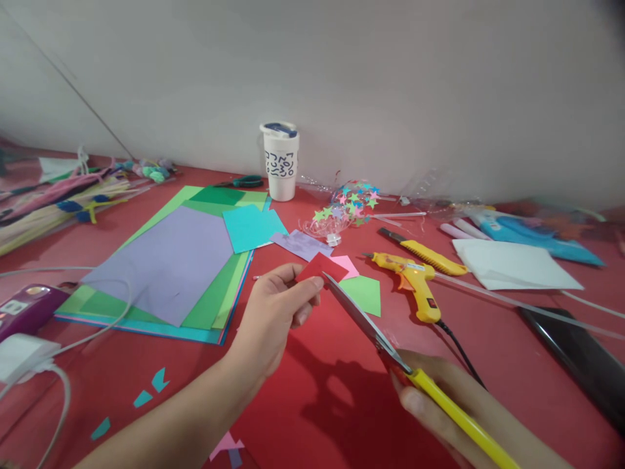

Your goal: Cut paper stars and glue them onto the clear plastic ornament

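My left hand point(280, 303) pinches a small piece of red paper point(319, 264) between thumb and fingers, above the table. In my right hand point(444, 397) is a pair of scissors point(359, 316) with a yellow handle. The scissor tips reach the red paper close to my left thumb; whether they have cut into it I cannot tell. Just beyond the hands lie a light green paper piece point(364, 294), a pink paper piece point(346, 265) and a purple paper piece point(303, 245). Turquoise paper point(251, 228) lies farther back.
Coloured sheets point(166, 267) are stacked at the left. A yellow glue gun point(415, 280) and a yellow box cutter point(430, 254) lie right, near a black phone point(576, 358). A white cup point(282, 163) stands behind. Turquoise scraps point(143, 398) are at front left.
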### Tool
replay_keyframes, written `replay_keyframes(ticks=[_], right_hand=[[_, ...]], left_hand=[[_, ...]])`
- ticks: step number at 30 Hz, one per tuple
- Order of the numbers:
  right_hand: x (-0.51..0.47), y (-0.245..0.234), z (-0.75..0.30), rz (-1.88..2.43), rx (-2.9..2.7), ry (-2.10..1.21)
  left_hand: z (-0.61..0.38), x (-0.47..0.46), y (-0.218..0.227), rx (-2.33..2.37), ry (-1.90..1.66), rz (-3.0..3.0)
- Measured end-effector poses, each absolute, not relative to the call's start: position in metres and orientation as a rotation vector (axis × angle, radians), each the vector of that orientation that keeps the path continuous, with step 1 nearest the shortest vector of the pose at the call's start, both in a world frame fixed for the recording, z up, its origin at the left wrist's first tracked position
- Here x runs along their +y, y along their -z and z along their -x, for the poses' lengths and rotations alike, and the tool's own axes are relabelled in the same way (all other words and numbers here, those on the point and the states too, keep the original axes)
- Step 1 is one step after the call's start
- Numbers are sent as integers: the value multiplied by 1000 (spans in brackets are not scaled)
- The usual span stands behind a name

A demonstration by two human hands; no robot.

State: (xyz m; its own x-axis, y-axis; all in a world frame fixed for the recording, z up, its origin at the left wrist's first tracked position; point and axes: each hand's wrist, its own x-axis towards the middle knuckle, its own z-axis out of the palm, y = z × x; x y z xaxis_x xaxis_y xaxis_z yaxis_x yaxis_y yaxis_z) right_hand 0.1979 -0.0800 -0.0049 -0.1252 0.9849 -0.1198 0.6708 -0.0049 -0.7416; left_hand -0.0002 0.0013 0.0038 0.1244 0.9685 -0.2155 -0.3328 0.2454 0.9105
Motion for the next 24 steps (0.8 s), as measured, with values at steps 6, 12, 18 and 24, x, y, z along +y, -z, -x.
replay_keyframes(ticks=[6,12,18,24], right_hand=[[-79,4,-194,1689,-1754,-1085],[-79,4,-195,1669,-1761,-1040],[-79,7,-195,1675,-1748,-1026],[-81,8,-195,1707,-1714,-1010]], left_hand=[[1,2,-2,951,-1145,-792],[1,2,-1,964,-1132,-799],[2,2,-2,975,-1126,-813],[1,5,-2,975,-1110,-823]])
